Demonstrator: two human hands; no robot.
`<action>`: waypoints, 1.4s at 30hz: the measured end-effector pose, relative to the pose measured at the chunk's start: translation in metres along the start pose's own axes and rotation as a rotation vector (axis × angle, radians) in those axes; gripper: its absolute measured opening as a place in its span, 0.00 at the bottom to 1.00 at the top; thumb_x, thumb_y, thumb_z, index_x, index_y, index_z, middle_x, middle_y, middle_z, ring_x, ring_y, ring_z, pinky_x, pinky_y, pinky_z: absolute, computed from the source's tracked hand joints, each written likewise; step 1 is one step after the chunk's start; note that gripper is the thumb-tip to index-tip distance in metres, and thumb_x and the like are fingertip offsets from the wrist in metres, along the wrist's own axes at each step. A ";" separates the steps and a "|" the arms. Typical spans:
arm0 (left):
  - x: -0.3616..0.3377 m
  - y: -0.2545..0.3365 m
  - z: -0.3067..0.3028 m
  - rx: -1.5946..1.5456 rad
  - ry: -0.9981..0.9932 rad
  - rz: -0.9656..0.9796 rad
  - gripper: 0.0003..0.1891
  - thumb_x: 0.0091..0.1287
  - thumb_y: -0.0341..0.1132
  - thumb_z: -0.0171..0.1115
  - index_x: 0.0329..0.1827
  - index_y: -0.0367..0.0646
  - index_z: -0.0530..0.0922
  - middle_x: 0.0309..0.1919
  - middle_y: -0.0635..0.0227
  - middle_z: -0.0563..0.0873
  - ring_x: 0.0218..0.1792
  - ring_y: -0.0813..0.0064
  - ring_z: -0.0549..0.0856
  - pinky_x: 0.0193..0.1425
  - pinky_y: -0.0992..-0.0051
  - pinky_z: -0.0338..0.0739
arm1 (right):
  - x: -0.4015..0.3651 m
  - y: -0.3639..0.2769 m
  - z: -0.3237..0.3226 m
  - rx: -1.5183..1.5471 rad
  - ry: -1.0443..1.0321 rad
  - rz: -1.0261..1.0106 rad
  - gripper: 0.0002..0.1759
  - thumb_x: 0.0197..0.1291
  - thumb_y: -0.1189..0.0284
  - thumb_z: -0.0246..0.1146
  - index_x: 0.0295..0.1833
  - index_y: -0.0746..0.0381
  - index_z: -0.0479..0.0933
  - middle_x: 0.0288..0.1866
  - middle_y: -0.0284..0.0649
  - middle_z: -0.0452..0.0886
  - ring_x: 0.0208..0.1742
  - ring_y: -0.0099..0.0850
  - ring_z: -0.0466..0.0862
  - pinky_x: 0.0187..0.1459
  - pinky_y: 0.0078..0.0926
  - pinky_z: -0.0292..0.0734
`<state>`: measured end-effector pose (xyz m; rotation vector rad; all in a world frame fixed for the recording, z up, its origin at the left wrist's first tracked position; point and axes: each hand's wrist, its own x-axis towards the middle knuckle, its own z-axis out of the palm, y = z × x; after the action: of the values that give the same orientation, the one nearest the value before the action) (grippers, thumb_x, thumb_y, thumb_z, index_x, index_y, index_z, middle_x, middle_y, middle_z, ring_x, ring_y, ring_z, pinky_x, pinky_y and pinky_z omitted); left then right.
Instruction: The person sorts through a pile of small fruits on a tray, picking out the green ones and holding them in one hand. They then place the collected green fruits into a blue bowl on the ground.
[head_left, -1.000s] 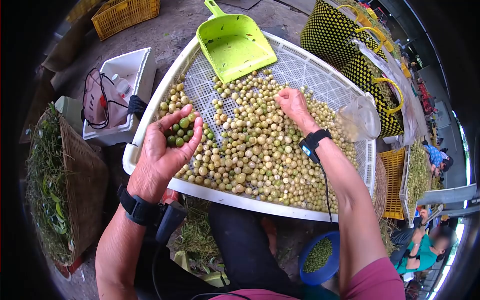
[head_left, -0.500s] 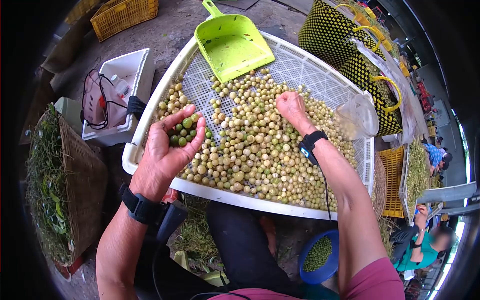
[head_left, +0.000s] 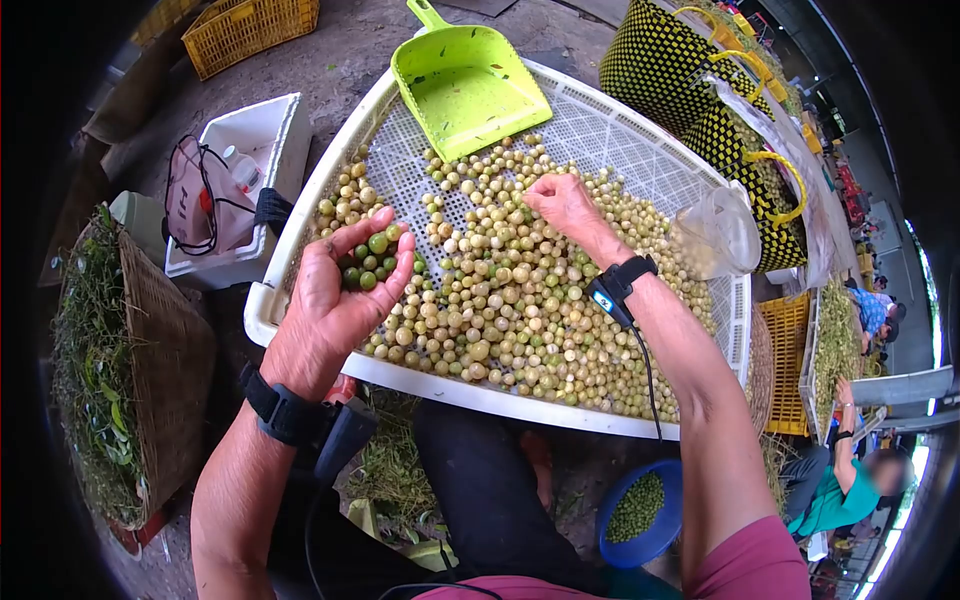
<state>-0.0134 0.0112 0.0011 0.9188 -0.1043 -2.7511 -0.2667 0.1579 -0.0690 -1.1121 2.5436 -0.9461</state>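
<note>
My left hand [head_left: 328, 300] is cupped, palm up, over the left side of a white perforated tray [head_left: 400, 150]. Several round green fruits [head_left: 370, 264] rest in its palm, fingers curled round them. Over the middle of the pile of pale yellowish fruits [head_left: 510, 295] is my right hand [head_left: 566, 207], its thumb and fingertips pinched together. Whatever is between those fingertips is too small or hidden to make out. A few greener fruits are mixed among the pale ones.
A lime-green dustpan [head_left: 470, 85] lies on the tray's far edge, a clear plastic container [head_left: 718, 235] at its right. A blue bowl of green fruits [head_left: 672, 535] stands below. Woven baskets [head_left: 170, 350] and checked bags [head_left: 650, 65] flank the tray. A person in green [head_left: 845, 500] sits at right.
My right hand has moved left across the pile, still pinched. My left hand stays cupped round the green fruits. The person at right has stretched an arm toward another tray.
</note>
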 end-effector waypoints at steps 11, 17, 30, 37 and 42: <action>0.003 -0.001 -0.003 -0.005 0.003 -0.042 0.11 0.63 0.28 0.45 0.42 0.31 0.74 0.40 0.54 0.75 0.42 0.64 0.77 0.47 0.70 0.77 | -0.003 -0.016 0.010 -0.416 0.013 -0.307 0.04 0.46 0.75 0.56 0.29 0.61 0.76 0.32 0.46 0.71 0.35 0.42 0.75 0.35 0.37 0.71; 0.002 0.000 -0.001 -0.018 0.021 -0.039 0.11 0.63 0.28 0.45 0.41 0.32 0.75 0.39 0.54 0.76 0.42 0.64 0.76 0.47 0.69 0.76 | 0.004 -0.012 0.015 -0.571 -0.023 -0.371 0.03 0.47 0.77 0.54 0.24 0.64 0.68 0.30 0.50 0.69 0.29 0.47 0.75 0.30 0.43 0.70; 0.000 0.002 -0.005 -0.010 0.032 -0.034 0.11 0.63 0.28 0.45 0.41 0.31 0.74 0.38 0.55 0.75 0.41 0.64 0.76 0.46 0.70 0.77 | 0.014 -0.002 -0.033 -0.442 -0.152 0.377 0.17 0.53 0.66 0.50 0.40 0.67 0.75 0.49 0.57 0.70 0.48 0.44 0.74 0.46 0.38 0.69; 0.001 0.001 -0.002 -0.007 0.007 -0.013 0.11 0.63 0.29 0.47 0.43 0.31 0.74 0.41 0.56 0.75 0.40 0.68 0.77 0.45 0.72 0.78 | 0.007 0.002 -0.013 -0.452 -0.331 -0.207 0.18 0.45 0.78 0.50 0.43 0.57 0.77 0.47 0.44 0.73 0.49 0.41 0.72 0.53 0.36 0.67; 0.001 0.002 -0.001 0.012 0.018 -0.009 0.11 0.63 0.28 0.46 0.43 0.31 0.73 0.40 0.54 0.75 0.42 0.65 0.77 0.46 0.70 0.77 | -0.004 0.000 -0.015 -0.351 0.013 -0.229 0.16 0.42 0.83 0.50 0.39 0.62 0.77 0.45 0.41 0.74 0.48 0.36 0.73 0.52 0.32 0.68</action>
<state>-0.0128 0.0092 -0.0002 0.9494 -0.1135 -2.7530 -0.2703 0.1682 -0.0573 -1.5225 2.7043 -0.5602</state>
